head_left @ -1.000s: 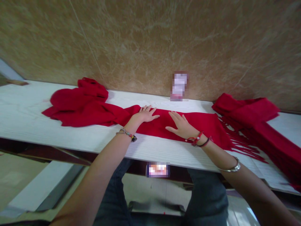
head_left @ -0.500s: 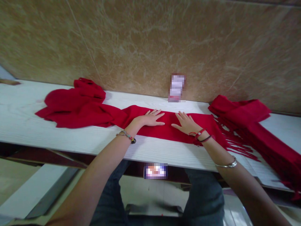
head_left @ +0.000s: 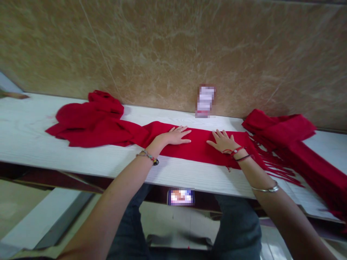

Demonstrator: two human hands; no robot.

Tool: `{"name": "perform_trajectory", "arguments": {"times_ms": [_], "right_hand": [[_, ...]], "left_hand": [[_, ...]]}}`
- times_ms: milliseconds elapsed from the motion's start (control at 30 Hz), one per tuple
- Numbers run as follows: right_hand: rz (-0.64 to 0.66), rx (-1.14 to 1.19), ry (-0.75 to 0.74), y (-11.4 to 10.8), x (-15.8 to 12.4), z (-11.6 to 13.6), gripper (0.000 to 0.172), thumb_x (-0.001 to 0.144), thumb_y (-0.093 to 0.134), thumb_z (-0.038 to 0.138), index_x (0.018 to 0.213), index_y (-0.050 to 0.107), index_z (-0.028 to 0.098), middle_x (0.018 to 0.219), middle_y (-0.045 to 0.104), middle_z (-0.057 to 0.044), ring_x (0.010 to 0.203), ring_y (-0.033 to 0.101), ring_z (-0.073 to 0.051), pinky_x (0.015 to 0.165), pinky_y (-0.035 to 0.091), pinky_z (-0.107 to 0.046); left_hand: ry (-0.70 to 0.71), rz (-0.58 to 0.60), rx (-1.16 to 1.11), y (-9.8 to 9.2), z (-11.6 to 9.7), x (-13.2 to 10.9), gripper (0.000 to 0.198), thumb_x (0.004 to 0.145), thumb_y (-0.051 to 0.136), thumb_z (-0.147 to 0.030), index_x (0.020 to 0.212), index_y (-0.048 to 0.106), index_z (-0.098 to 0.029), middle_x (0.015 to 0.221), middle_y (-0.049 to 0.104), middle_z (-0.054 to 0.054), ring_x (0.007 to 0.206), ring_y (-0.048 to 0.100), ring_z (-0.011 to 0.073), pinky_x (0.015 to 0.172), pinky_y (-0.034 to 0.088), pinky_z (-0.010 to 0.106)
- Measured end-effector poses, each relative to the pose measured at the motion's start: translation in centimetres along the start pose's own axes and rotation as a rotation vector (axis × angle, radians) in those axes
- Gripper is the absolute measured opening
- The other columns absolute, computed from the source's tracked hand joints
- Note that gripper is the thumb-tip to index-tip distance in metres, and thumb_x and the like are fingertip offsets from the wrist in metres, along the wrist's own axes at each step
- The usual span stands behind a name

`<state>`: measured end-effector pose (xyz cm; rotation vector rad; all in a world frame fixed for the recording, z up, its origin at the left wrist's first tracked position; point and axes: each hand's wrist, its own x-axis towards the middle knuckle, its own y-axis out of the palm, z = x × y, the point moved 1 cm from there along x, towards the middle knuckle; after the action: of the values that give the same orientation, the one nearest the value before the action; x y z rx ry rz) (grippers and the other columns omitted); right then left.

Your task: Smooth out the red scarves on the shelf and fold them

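A red fringed scarf (head_left: 199, 146) lies along the white table, smoothed flat in the middle and bunched up at its left part. My left hand (head_left: 177, 136) rests flat on it, fingers stretched out to the right, a ring on one finger. Farther right, my right hand (head_left: 222, 141) is also spread flat on the cloth, close to the fringed end. Bare red fabric shows between the two hands. Bracelets circle both wrists.
Right of the fringe lies another folded red scarf (head_left: 292, 139), hanging toward the front edge. A blurred upright phone-like thing (head_left: 205, 102) leans on the brown marbled wall (head_left: 162, 54). Below the edge of the white table (head_left: 89, 159) sits a lit screen (head_left: 181, 197).
My right hand has slid to the right across the scarf, widening the space between my hands. My left hand stays in place on the cloth. The view has shifted slightly.
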<state>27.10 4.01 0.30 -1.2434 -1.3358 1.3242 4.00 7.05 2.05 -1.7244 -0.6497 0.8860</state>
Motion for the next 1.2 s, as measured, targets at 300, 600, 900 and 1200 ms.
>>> {"name": "perform_trajectory", "arguments": {"times_ms": [300,600,900,1200], "right_hand": [[-0.099,0.006,-0.09,-0.5,-0.1,0.8,0.069,0.087,0.031,0.057,0.139,0.032,0.011,0.146,0.027,-0.018,0.134,0.02,-0.037,0.099,0.026,-0.062],[0.028,0.1,-0.318,-0.7,-1.7,4.3,0.075,0.084,0.032,0.062,0.142,0.028,0.013,0.148,0.022,-0.015,0.136,0.018,-0.032,0.105,0.023,-0.056],[-0.063,0.155,-0.38,-0.6,-1.6,4.2,0.078,0.083,0.035,0.061,0.142,0.026,0.011,0.149,0.02,-0.015,0.137,0.015,-0.03,0.106,0.022,-0.055],[0.016,0.124,-0.385,-0.3,-1.7,4.3,0.081,0.082,0.033,0.064,0.141,0.028,0.009,0.147,0.025,-0.017,0.136,0.02,-0.031,0.106,0.024,-0.052]], "left_hand": [[-0.009,-0.004,0.013,0.1,0.0,0.1,0.069,0.085,0.028,-0.059,0.144,0.017,-0.024,0.153,0.006,0.005,0.139,0.003,0.0229,0.111,0.004,0.044],[-0.001,-0.008,0.002,0.1,0.0,0.2,0.069,0.085,0.03,-0.058,0.144,0.018,-0.024,0.152,0.007,0.005,0.139,0.004,0.0245,0.111,0.008,0.044],[0.004,0.001,0.026,0.1,0.0,0.2,0.07,0.085,0.03,-0.057,0.144,0.017,-0.022,0.152,0.007,0.008,0.139,0.004,0.0238,0.111,0.008,0.044],[0.003,0.001,0.018,0.4,0.3,0.4,0.071,0.085,0.027,-0.06,0.145,0.015,-0.023,0.153,0.005,0.008,0.139,0.003,0.0244,0.11,0.008,0.046]]}}
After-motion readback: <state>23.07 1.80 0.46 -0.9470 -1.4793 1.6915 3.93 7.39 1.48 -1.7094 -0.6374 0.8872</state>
